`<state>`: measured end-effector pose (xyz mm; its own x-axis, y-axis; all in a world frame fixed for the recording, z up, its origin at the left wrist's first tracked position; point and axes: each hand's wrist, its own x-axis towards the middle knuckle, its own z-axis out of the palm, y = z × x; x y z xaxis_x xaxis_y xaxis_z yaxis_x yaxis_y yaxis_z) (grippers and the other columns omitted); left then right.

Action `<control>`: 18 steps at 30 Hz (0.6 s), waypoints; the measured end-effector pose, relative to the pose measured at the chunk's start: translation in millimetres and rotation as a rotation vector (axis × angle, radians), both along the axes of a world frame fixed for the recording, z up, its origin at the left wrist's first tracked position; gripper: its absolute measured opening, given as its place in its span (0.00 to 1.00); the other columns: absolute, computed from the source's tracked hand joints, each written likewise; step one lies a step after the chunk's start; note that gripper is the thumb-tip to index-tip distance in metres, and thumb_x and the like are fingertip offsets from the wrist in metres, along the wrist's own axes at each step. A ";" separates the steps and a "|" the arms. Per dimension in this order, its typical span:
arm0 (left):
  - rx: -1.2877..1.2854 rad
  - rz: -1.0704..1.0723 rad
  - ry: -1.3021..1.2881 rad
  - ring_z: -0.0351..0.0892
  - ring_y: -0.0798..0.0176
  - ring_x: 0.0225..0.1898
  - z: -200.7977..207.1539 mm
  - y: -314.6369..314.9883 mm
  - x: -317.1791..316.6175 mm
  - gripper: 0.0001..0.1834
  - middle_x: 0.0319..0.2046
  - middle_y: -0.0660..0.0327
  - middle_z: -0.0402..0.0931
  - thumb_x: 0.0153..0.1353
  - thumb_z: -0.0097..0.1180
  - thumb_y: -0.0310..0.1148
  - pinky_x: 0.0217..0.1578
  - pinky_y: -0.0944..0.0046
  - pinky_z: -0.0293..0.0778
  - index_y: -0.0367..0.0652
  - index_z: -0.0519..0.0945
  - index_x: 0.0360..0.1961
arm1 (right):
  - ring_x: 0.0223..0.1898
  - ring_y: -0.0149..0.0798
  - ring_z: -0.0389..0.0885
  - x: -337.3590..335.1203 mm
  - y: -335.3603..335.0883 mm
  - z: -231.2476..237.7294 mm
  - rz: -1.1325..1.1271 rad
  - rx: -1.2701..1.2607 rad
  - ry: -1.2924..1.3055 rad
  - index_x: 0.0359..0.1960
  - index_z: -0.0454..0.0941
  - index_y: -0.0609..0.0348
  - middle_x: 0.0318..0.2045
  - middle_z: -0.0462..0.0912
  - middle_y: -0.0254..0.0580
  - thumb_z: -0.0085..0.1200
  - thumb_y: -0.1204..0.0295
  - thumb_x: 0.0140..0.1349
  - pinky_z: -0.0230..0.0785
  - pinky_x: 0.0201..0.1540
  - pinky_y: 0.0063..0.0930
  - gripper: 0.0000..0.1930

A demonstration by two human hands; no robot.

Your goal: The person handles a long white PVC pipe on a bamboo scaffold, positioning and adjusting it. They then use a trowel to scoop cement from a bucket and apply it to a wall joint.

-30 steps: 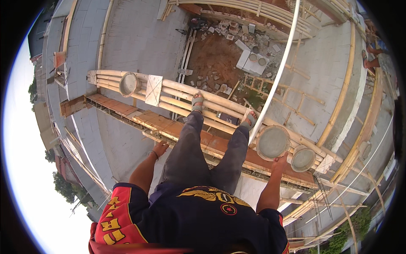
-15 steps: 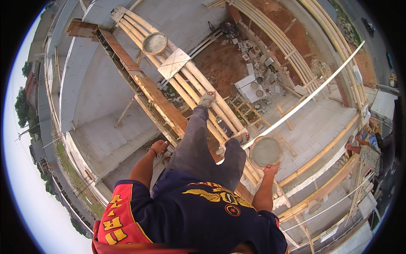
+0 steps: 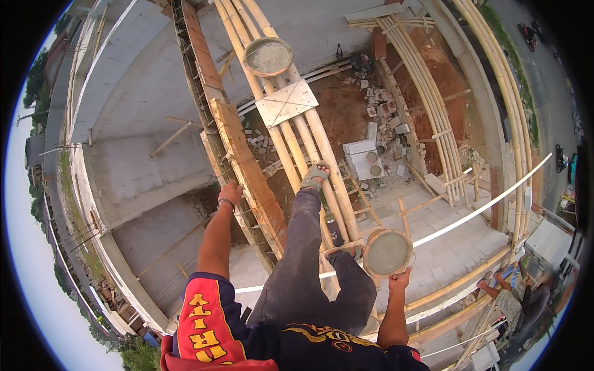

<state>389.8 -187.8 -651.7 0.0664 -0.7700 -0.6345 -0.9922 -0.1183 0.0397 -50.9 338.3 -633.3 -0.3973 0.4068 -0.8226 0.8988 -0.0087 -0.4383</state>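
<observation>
My right hand (image 3: pixel 400 280) grips the near rim of a round, shallow bowl of wet grey mortar (image 3: pixel 388 252), held out at my right side. My left hand (image 3: pixel 231 192), a band round its wrist, is at the edge of a long formwork beam of timber boards (image 3: pixel 243 164). Its fingers look curled there, and what lies under them is hidden. A second bowl of mortar (image 3: pixel 268 57) stands further along the bamboo poles (image 3: pixel 307 139), beyond a square board (image 3: pixel 287 104) laid across them. My sandalled feet (image 3: pixel 315 177) are on the poles.
Well below the poles lie rubble (image 3: pixel 383 111), a pale sheet with small buckets (image 3: pixel 365 159) and reddish soil. A long white pipe (image 3: pixel 482 207) crosses to the right. At far right a person (image 3: pixel 510 303) sits by more bamboo. Rebar (image 3: pixel 184 49) runs inside the formwork.
My left hand has reached forward along the formwork. The view has swung, so the poles and far bowl appear further right. My right hand still holds its mortar bowl.
</observation>
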 end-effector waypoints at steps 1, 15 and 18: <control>-0.031 0.024 -0.041 0.77 0.37 0.49 -16.3 -19.7 -0.3 0.28 0.45 0.40 0.79 0.58 0.56 0.47 0.50 0.45 0.73 0.44 0.73 0.56 | 0.13 0.30 0.54 -0.6 -12.2 -8.0 0.007 0.035 -0.012 0.34 0.67 0.55 0.15 0.56 0.30 0.49 0.50 0.67 0.56 0.23 0.28 0.20; 0.017 -0.146 -0.420 0.77 0.49 0.53 -228.7 -138.0 38.2 0.16 0.51 0.51 0.74 0.64 0.49 0.35 0.50 0.52 0.76 0.45 0.77 0.51 | 0.15 0.30 0.55 3.2 -156.8 -93.9 0.297 -0.054 -0.037 0.22 0.57 0.47 0.15 0.51 0.27 0.48 0.48 0.69 0.59 0.24 0.30 0.24; -0.057 -0.130 -0.416 0.79 0.52 0.51 -252.9 -133.4 54.6 0.13 0.49 0.51 0.76 0.66 0.46 0.32 0.47 0.57 0.78 0.41 0.79 0.47 | 0.15 0.31 0.54 1.7 -174.0 -95.2 0.355 -0.048 -0.024 0.20 0.54 0.45 0.14 0.49 0.26 0.48 0.47 0.68 0.59 0.24 0.30 0.25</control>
